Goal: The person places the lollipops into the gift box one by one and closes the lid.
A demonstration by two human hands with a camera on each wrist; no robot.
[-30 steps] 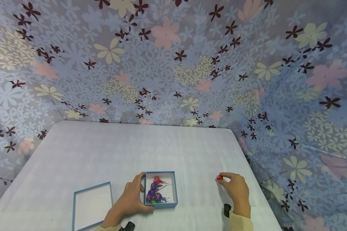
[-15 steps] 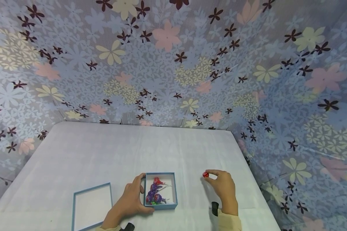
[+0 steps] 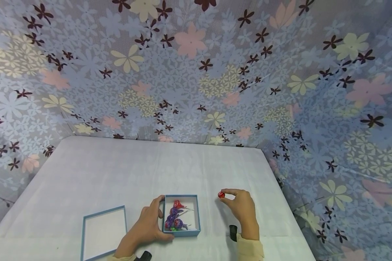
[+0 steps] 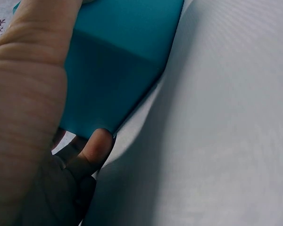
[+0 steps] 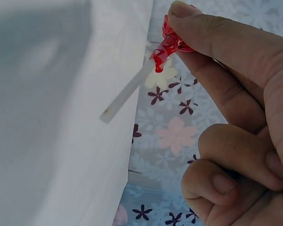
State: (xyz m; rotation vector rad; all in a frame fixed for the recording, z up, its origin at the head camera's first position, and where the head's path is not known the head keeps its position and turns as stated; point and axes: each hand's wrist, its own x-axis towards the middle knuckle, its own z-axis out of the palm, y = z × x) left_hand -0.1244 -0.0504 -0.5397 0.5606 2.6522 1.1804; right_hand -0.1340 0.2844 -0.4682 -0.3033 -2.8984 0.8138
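Observation:
My right hand pinches a red-wrapped lollipop between thumb and forefinger, to the right of a blue box. In the right wrist view the white stick slants down out of the red wrapper, and the other fingers are curled in. My left hand grips the blue box at its left side, thumb at the near corner and fingers at the far one. Inside the box lie several lollipops: a red one, purple ones and a bit of green at the near edge.
A shallow blue-edged box lid, white inside, lies on the table left of my left hand. The white-covered table reaches back to a flower-patterned cloth, which also hangs along the right side.
My right hand has moved left with the red lollipop, closer to the box and slightly farther from me. The left hand and the box have stayed in place.

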